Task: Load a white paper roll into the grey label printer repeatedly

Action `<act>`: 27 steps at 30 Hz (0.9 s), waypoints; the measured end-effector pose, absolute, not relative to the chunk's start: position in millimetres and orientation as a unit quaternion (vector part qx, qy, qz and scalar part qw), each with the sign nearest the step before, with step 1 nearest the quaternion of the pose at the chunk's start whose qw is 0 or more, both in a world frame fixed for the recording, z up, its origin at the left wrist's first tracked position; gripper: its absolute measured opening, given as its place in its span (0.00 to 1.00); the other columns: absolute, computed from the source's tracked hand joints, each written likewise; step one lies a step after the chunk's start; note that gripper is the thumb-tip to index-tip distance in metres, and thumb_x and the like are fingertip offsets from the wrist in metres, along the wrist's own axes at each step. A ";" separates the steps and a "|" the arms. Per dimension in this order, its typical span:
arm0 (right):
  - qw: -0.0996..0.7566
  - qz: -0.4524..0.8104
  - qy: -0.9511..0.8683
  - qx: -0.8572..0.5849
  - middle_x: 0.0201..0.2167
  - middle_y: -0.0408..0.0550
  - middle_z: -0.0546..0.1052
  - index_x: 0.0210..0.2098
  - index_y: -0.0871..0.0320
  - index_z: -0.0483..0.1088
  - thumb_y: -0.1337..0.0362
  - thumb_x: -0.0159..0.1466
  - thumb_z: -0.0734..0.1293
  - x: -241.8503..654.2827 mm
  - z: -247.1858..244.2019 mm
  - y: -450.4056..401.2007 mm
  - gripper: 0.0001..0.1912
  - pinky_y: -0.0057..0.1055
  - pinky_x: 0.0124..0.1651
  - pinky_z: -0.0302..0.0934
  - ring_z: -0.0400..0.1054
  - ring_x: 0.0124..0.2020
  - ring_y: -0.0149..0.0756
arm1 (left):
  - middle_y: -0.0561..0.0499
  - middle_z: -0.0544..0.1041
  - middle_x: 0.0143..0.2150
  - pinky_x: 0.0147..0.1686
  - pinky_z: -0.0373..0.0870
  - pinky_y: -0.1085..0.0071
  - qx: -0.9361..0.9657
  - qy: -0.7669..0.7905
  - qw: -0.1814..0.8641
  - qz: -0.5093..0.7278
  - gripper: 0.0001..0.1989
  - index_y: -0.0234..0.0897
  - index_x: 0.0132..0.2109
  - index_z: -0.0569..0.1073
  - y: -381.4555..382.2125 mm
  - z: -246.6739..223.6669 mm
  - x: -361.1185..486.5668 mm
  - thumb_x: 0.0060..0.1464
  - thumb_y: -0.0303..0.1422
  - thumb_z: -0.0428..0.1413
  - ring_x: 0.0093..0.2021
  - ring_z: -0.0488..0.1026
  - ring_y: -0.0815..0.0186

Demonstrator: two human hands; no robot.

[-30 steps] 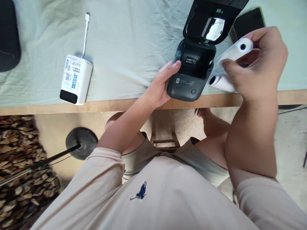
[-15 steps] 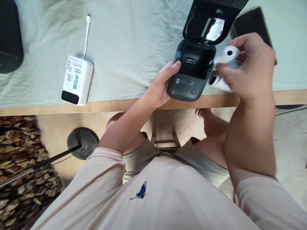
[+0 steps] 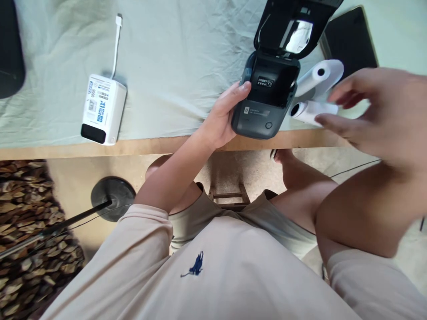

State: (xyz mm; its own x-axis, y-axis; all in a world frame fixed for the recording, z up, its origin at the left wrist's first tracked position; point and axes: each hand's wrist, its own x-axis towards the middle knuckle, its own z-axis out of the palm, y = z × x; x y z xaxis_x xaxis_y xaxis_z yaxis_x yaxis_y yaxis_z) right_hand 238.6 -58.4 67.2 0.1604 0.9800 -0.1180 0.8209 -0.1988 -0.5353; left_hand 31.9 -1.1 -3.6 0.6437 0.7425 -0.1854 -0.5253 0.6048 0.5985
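Note:
My left hand (image 3: 225, 116) is wrapped round the lower left side of a dark portable thermal printer (image 3: 255, 119), thumb on its edge. The printer's lid (image 3: 276, 26) stands open, and no roll lies in the bay with its label. To the right, a white paper roll (image 3: 312, 80) rests on the cloth with a loose end curling out. Below it lies a second, smaller paper roll (image 3: 312, 111). My right hand (image 3: 363, 111) is over this smaller roll, thumb and fingers apart, the thumb tip at its near side; whether it touches is unclear.
A white power bank (image 3: 103, 109) with a short cable (image 3: 116, 46) lies at left on the cloth-covered table (image 3: 173, 66). A dark tablet-like slab (image 3: 353, 42) is behind the rolls. At the far left sits a black object (image 3: 10, 53). The wooden table edge (image 3: 160, 146) runs in front.
My right hand has let go of the larger paper roll and moved right and down to the smaller one. The larger roll's loose end has sprung out. My left hand still holds the printer.

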 end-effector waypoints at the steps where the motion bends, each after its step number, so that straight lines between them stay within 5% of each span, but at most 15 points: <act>1: 0.090 0.195 -0.635 -0.742 0.28 0.42 0.64 0.30 0.50 0.63 0.51 0.45 0.63 236.4 66.1 -56.6 0.15 0.35 0.37 0.55 0.52 0.26 0.23 | 0.52 0.68 0.31 0.32 0.65 0.76 0.259 0.218 0.867 0.366 0.09 0.37 0.34 0.67 -1.2 -4.0 32.3 0.49 0.34 0.44 0.31 0.66 0.73; 5: -0.076 0.150 -0.674 -0.719 0.32 0.43 0.64 0.32 0.50 0.62 0.49 0.48 0.57 227.9 48.5 -43.4 0.16 0.31 0.32 0.53 0.56 0.31 0.26 | 0.53 0.69 0.30 0.33 0.64 0.75 0.284 0.232 0.855 0.366 0.12 0.36 0.38 0.67 -2.1 -4.6 33.7 0.50 0.35 0.43 0.33 0.69 0.71; 11: -0.092 0.139 -0.656 -0.736 0.35 0.43 0.65 0.33 0.50 0.60 0.53 0.46 0.58 226.3 35.1 -39.0 0.15 0.36 0.29 0.54 0.60 0.36 0.38 | 0.53 0.71 0.33 0.33 0.64 0.75 0.288 0.221 0.858 0.364 0.11 0.37 0.38 0.66 -2.2 -4.3 33.5 0.51 0.34 0.42 0.34 0.69 0.70; 14: -0.062 0.158 -0.654 -0.738 0.31 0.41 0.66 0.35 0.47 0.59 0.53 0.48 0.58 221.9 50.6 -46.0 0.14 0.37 0.30 0.55 0.61 0.33 0.35 | 0.53 0.70 0.33 0.34 0.65 0.75 0.296 0.216 0.859 0.357 0.11 0.37 0.37 0.66 -1.2 -5.1 32.6 0.51 0.34 0.42 0.35 0.69 0.71; 16: 0.014 0.207 -0.660 -0.722 0.32 0.38 0.66 0.37 0.46 0.58 0.55 0.48 0.59 217.4 61.2 -50.1 0.15 0.31 0.30 0.56 0.61 0.31 0.28 | 0.53 0.70 0.34 0.34 0.65 0.75 0.300 0.218 0.858 0.354 0.11 0.37 0.37 0.66 -0.7 -6.0 32.1 0.51 0.34 0.42 0.36 0.68 0.71; 20: 0.361 0.312 -0.608 -0.635 0.33 0.41 0.64 0.41 0.48 0.55 0.59 0.51 0.58 211.8 61.1 -47.0 0.17 0.22 0.26 0.53 0.60 0.31 0.21 | 0.54 0.69 0.34 0.36 0.66 0.74 0.306 0.238 0.853 0.350 0.12 0.37 0.38 0.66 0.0 -8.2 31.9 0.51 0.36 0.42 0.38 0.69 0.70; 27: 0.501 0.449 -0.518 -0.528 0.37 0.41 0.61 0.41 0.49 0.54 0.65 0.51 0.58 208.1 42.9 -34.7 0.17 0.22 0.30 0.59 0.57 0.30 0.17 | 0.52 0.70 0.36 0.48 0.63 0.67 0.288 0.223 0.861 0.355 0.11 0.36 0.37 0.66 0.2 -5.8 32.6 0.51 0.34 0.42 0.43 0.68 0.68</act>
State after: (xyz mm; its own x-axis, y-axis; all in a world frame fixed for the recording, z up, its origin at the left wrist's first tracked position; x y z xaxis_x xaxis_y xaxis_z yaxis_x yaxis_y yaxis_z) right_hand 208.1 -34.7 42.9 0.0599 0.9972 0.0445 0.0978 0.0385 -0.9945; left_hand 32.6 0.2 -5.8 0.6485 0.7399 -0.1788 -0.4833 0.5817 0.6542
